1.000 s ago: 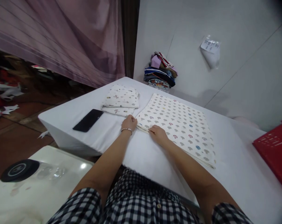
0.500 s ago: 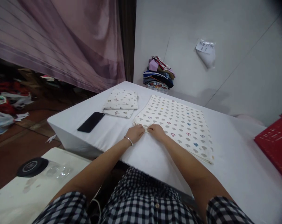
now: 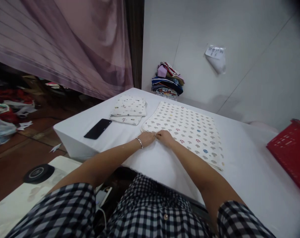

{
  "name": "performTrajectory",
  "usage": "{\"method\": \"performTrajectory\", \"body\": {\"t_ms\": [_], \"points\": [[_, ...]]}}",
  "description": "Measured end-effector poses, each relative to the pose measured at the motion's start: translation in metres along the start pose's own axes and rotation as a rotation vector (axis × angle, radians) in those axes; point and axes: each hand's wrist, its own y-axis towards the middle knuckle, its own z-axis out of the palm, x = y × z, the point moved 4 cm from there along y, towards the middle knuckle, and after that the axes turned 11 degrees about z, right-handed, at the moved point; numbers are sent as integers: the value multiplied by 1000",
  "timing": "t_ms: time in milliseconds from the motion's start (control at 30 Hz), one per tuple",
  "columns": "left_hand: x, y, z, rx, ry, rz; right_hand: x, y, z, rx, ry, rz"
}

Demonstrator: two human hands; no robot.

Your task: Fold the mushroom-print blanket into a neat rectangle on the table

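A white cloth printed with grey, red and blue hearts (image 3: pixel 187 130) lies folded flat on the white table (image 3: pixel 239 172). My left hand (image 3: pixel 147 138), with a bracelet at the wrist, and my right hand (image 3: pixel 164 137) meet at the cloth's near left edge. Both pinch that edge, fingers closed, knuckles almost touching. A smaller folded patterned cloth (image 3: pixel 129 109) lies to the left of it. A black phone (image 3: pixel 98 128) rests nearer the table's left edge.
A stack of folded colourful clothes (image 3: pixel 167 80) stands at the table's far corner against the wall. A red plastic basket (image 3: pixel 290 150) sits at the right. A low white stand with a black round disc (image 3: pixel 39 173) is at lower left. A purple curtain hangs behind.
My left hand slid right along the cloth's edge and met my right hand; both now pinch the edge at one spot. The view shifted slightly.
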Motion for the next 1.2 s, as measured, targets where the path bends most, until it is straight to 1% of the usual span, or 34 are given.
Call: {"method": "performTrajectory", "body": {"t_ms": [167, 300, 400, 633, 700, 900, 1000, 1100, 1200], "points": [[2, -9, 0, -22, 66, 83, 2, -10, -4, -104, -73, -27], [5, -16, 5, -34, 79, 49, 10, -19, 2, -67, -186, -102], [5, -17, 7, -37, 84, 56, 15, -23, 6, -59, -268, -122], [3, -18, 0, -36, 13, 25, 18, -33, 8, -68, -302, -204], [3, -18, -2, -31, -3, 13, 18, -33, 9, -65, -301, -200], [2, -19, -5, -16, -19, -26, 19, -29, 17, -93, -369, -118], [3, -23, -9, -90, -11, -9, 18, -29, 19, -109, -376, -127], [0, -24, -13, -188, 37, 87, 16, -29, 19, -120, -369, -134], [-3, -20, -14, -249, 97, 182, 16, -29, 18, -108, -350, -121]]}}
